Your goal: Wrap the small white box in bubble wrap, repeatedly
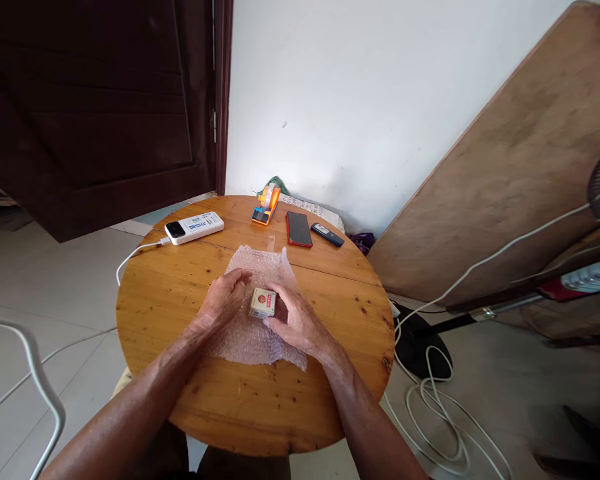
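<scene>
My right hand (293,319) pinches a small box (263,303) between thumb and fingers, near the middle of the round wooden table (180,293). The box top bears a red round label, its writing too small to read. My left hand (225,297) lies spread on the bubble wrap (260,267) beneath, fingertips at the box's side. Along the far edge lie a white power bank (194,227) with unreadable print, an orange tape dispenser (267,205) and a red phone (299,229).
</scene>
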Demonstrator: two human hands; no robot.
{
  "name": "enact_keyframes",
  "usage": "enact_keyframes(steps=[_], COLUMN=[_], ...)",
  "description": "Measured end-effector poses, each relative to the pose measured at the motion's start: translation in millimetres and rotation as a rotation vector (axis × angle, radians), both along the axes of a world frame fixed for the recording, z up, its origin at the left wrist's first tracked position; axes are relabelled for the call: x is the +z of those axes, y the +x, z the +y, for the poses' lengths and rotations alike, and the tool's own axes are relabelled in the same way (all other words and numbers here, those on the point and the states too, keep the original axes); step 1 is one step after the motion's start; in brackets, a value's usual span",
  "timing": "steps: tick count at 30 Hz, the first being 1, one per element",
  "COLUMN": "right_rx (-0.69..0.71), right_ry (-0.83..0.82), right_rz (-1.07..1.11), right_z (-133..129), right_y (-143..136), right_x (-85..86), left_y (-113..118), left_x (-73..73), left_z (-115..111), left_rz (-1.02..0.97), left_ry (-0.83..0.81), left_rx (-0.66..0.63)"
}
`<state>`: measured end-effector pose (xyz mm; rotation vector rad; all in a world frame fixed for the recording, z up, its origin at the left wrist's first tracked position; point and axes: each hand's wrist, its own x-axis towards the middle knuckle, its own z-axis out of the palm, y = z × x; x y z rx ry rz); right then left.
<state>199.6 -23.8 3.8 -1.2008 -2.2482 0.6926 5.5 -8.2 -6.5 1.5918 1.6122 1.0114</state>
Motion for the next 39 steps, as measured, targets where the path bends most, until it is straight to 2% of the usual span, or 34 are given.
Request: enact_keyframes(steps=[5, 12, 20, 31, 34, 36, 39], right_rx=[0.054, -0.018, -0.194, -0.222, -0.222, -0.213, -0.197], right_ry=[-0.071, -0.227, -0.16, -0.076, -0.039, -0.023, -0.012], right_rz=[0.083, 0.211, 0.215, 0.128, 0.105, 0.116, 0.147], right_z=[0, 1, 13, 13, 15, 17, 17], right_y=[6, 9, 14, 13, 14, 14, 15], right_x=[3.1, 7.8, -10.5, -13.4, -17.5, -19.9, -21.9], left_y=[-1, 0, 1, 0, -2, -4, -10], left_x=[-0.5, -4.6, -5.9, -7.7, 0.6, 12.2, 32.5], left_z=[-2, -3, -4, -4, -6, -11, -31], left_rz=[-0.031, -0.104, -0.116, -0.142, -0.115, -0.079, 0.057], left_ry=[0.008, -0.011, 0.009, 0.044, 0.133, 0.2, 0.308], left_rx=[-0.024, -0.072, -0.102, -0.034, 0.022, 0.055, -0.04])
